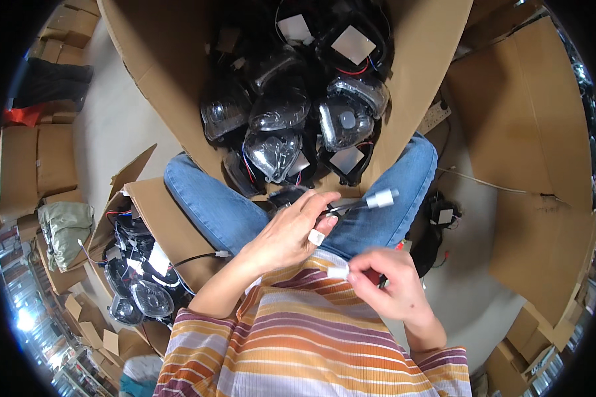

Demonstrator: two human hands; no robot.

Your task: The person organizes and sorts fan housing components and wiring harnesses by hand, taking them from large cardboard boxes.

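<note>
In front of my lap, my left hand (286, 231) is closed around a dark cable. The cable's white connector (382, 198) sticks out to the right past the fingertips. A small white block (316, 237) shows at the fingers of that hand; whether it belongs to the cable I cannot tell. My right hand (394, 281), lower and to the right, pinches a small white piece (338, 272) between thumb and fingertips. The two hands are apart. Beyond them stands a large cardboard box (162, 92) holding several black headlight units with clear lenses (275, 153).
At my left, a smaller open box (179, 241) contains more lamp units (151, 298) and wires. A black part (430, 245) with wires lies on the floor at right, beside large cardboard sheets (516, 112). A power strip (434, 118) sits behind my right knee.
</note>
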